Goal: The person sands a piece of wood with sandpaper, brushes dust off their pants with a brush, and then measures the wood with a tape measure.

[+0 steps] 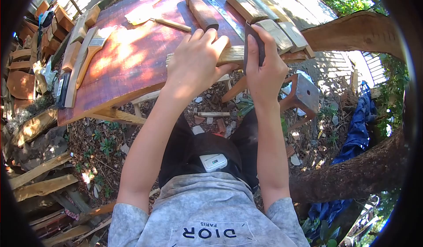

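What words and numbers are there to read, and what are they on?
"DIOR": on the gray shirt, upside down in this picture.
"PARIS": on the same shirt, smaller, also upside down.
Ruler-like metal strip: markings too small to read.
White device: markings too small to read.
Pale label on a black item: too blurred to read.
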The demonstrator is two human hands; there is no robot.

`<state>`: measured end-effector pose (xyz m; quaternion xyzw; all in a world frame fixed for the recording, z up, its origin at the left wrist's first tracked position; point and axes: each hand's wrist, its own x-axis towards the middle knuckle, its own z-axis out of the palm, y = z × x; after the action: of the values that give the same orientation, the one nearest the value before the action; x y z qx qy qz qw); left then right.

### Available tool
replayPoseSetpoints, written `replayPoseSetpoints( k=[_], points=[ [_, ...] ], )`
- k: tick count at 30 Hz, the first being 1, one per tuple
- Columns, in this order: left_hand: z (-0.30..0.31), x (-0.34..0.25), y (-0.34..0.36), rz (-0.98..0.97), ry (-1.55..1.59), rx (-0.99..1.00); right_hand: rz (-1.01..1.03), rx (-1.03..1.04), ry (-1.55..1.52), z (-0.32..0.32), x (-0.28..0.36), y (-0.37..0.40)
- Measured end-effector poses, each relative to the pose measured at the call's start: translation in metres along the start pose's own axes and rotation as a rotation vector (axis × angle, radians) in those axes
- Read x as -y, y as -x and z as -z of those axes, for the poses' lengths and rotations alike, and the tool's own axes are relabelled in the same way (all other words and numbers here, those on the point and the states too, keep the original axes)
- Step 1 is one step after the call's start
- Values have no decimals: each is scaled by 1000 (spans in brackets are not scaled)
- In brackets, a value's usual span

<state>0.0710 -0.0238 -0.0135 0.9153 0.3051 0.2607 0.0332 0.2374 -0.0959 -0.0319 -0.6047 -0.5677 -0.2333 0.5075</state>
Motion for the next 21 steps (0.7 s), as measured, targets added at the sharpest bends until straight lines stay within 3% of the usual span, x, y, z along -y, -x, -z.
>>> replayPoseSetpoints(
  k=[9,14,21],
  points=[
    [1,-1,0,22,2,17,-112,90,6,10,2,29],
    [-5,3,0,-9,11,-41,-69,107,19,26,5,65],
    [0,-2,5,-16,11,-18,-68,45,14,13,6,14]
  ],
)
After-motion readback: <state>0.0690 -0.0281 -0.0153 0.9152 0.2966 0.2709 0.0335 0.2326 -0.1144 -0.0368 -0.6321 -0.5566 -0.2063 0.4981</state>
